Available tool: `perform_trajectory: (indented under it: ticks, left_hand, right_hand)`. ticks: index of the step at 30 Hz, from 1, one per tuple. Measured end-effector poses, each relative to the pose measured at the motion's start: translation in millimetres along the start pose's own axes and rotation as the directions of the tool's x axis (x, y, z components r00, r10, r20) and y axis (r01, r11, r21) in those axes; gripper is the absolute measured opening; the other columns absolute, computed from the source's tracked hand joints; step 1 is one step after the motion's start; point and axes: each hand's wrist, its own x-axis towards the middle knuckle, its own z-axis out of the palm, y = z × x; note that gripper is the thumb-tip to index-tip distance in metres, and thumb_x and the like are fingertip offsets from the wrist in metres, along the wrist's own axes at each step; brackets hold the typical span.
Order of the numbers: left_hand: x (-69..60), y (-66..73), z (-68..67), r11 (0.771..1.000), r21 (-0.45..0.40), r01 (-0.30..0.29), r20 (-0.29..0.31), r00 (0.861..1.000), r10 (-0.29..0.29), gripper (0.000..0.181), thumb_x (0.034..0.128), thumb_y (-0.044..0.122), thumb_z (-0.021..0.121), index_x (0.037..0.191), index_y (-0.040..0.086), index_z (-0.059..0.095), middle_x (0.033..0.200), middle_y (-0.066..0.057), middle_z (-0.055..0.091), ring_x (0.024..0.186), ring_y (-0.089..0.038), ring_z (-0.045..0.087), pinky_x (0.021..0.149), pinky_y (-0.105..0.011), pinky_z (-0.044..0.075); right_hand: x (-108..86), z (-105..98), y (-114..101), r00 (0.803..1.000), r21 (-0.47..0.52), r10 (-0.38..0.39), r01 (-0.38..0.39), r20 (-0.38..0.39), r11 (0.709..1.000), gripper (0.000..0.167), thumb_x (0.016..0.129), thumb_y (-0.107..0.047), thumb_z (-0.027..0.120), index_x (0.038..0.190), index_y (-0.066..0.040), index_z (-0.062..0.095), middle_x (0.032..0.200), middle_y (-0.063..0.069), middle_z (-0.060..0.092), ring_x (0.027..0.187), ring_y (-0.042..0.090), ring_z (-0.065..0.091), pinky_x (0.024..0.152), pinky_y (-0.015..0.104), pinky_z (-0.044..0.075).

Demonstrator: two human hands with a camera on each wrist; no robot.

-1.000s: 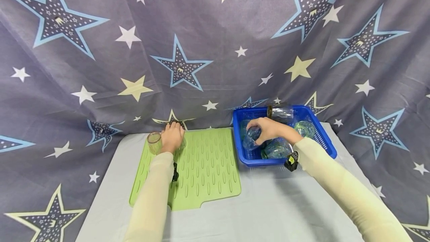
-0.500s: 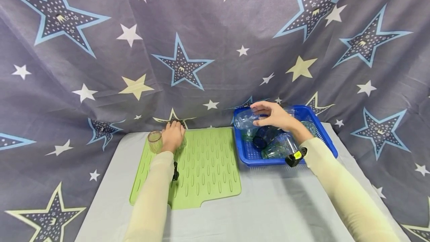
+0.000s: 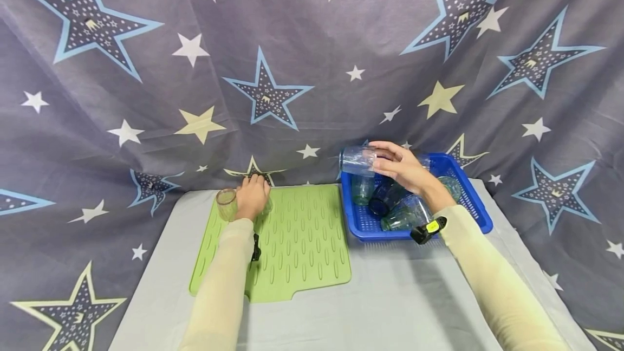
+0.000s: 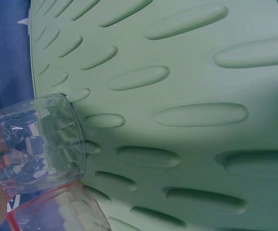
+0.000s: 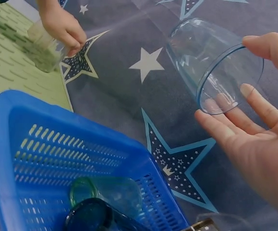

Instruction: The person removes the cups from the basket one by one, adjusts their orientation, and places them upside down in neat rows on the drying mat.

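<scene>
My right hand (image 3: 402, 168) grips a clear, blue-tinted glass (image 3: 358, 160) by its rim end, above the back left of the blue basket (image 3: 363, 234). In the right wrist view that glass (image 5: 191, 53) lies tilted, with thumb and fingertips at its rim. On the back left of the green mat (image 3: 302, 242), my left hand (image 3: 252, 197) is round a clear faceted glass (image 4: 42, 139), mostly hidden by the hand in the head view. Beside it stands a pink-rimmed glass (image 3: 226, 206), close to or touching the clear one in the left wrist view.
Inside the basket lie a green glass (image 5: 119, 192), a dark blue glass (image 5: 88, 216), and several other glasses. A star-patterned cloth (image 3: 292, 26) hangs behind the white-covered table (image 3: 390, 307).
My right hand has lifted the clear glass up out of the basket and turned it onto its side. The left hand has stayed at its glass on the mat.
</scene>
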Motion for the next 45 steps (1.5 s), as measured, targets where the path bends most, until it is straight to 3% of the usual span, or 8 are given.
perform_trajectory:
  ticks: [6, 13, 19, 25, 30, 33, 41, 45]
  left_hand:
    - [0.1, -0.1, 0.8, 1.0, 0.007, -0.005, 0.001, 1.0, 0.005, 0.043, 0.1079, 0.029, 0.03, 0.129, 0.002, 0.055, 0.135, -0.017, 0.054, 0.129, -0.041, 0.047, 0.102, -0.064, 0.043]
    - [0.4, -0.5, -0.1, 1.0, 0.012, -0.003, 0.021, 1.0, 0.003, 0.043, 0.1083, 0.03, 0.03, 0.13, 0.002, 0.054, 0.136, -0.017, 0.053, 0.13, -0.041, 0.045, 0.103, -0.065, 0.042]
    - [-2.3, -0.1, -3.2, 1.0, 0.001, -0.012, 0.036, 0.999, 0.012, 0.042, 0.1096, 0.034, 0.032, 0.127, 0.003, 0.055, 0.136, -0.017, 0.053, 0.131, -0.043, 0.044, 0.106, -0.068, 0.038]
    - [-6.0, 0.1, -12.8, 1.0, -0.013, -0.021, 0.12, 0.992, 0.022, 0.034, 0.1093, 0.035, 0.034, 0.114, 0.008, 0.053, 0.132, -0.018, 0.05, 0.128, -0.043, 0.042, 0.103, -0.069, 0.037]
    - [-6.2, -2.1, -22.9, 0.997, -0.059, -0.048, 0.197, 0.979, 0.059, 0.028, 0.1064, 0.034, 0.043, 0.115, 0.009, 0.052, 0.13, -0.017, 0.05, 0.128, -0.045, 0.041, 0.101, -0.072, 0.035]
    - [-6.3, -2.5, -27.6, 0.994, -0.083, -0.068, 0.212, 0.974, 0.084, 0.034, 0.104, 0.036, 0.049, 0.121, 0.008, 0.054, 0.132, -0.018, 0.05, 0.13, -0.046, 0.039, 0.101, -0.072, 0.035]
    - [-6.5, 4.1, -35.9, 0.976, -0.209, -0.054, 0.117, 0.99, 0.08, 0.057, 0.0978, 0.046, 0.055, 0.14, 0.008, 0.053, 0.145, -0.02, 0.045, 0.135, -0.045, 0.031, 0.109, -0.066, 0.026]
    - [-4.7, 17.4, -39.5, 0.958, -0.268, -0.104, 0.005, 0.994, 0.11, 0.051, 0.0999, 0.045, 0.054, 0.139, 0.012, 0.054, 0.145, -0.016, 0.048, 0.133, -0.041, 0.035, 0.112, -0.063, 0.024]
  right_hand:
    - [-0.4, 1.7, 1.2, 0.999, 0.118, -0.02, 0.017, 0.025, 0.993, 0.048, 0.099, 0.004, 0.057, 0.145, -0.002, 0.044, 0.128, 0.003, 0.06, 0.11, 0.016, 0.07, 0.097, 0.028, 0.057]
    - [0.1, 3.3, 3.9, 0.998, 0.137, -0.037, 0.031, 0.044, 0.99, 0.042, 0.099, 0.007, 0.054, 0.139, -0.008, 0.051, 0.129, 0.003, 0.063, 0.111, 0.016, 0.07, 0.097, 0.029, 0.057]
    - [-0.9, 5.8, 3.1, 0.999, 0.135, -0.01, 0.005, 0.033, 0.991, 0.045, 0.099, 0.006, 0.055, 0.142, -0.005, 0.047, 0.129, 0.003, 0.061, 0.111, 0.015, 0.069, 0.097, 0.028, 0.057]
    - [-1.5, 8.0, 2.4, 1.0, 0.131, 0.009, -0.012, 0.022, 0.991, 0.047, 0.098, 0.005, 0.057, 0.142, -0.005, 0.046, 0.128, 0.003, 0.059, 0.11, 0.015, 0.069, 0.096, 0.028, 0.057]
    - [-1.9, 7.7, 2.9, 1.0, 0.131, 0.012, -0.015, 0.021, 0.991, 0.046, 0.098, 0.005, 0.057, 0.141, -0.007, 0.048, 0.128, 0.003, 0.058, 0.11, 0.015, 0.069, 0.096, 0.028, 0.057]
    - [-3.2, 7.2, 3.5, 1.0, 0.125, 0.016, -0.018, 0.017, 0.992, 0.045, 0.098, 0.004, 0.057, 0.141, -0.008, 0.048, 0.127, 0.004, 0.057, 0.11, 0.015, 0.069, 0.097, 0.028, 0.057]
    - [-2.8, 10.2, 3.6, 1.0, 0.13, 0.015, -0.017, 0.018, 0.991, 0.054, 0.096, 0.001, 0.063, 0.146, -0.002, 0.043, 0.129, 0.003, 0.059, 0.109, 0.015, 0.068, 0.095, 0.028, 0.058]
    - [-4.4, 11.3, 2.1, 1.0, 0.14, 0.017, -0.019, 0.017, 0.99, 0.053, 0.096, 0.001, 0.063, 0.144, -0.003, 0.044, 0.129, 0.003, 0.06, 0.109, 0.015, 0.068, 0.095, 0.028, 0.058]
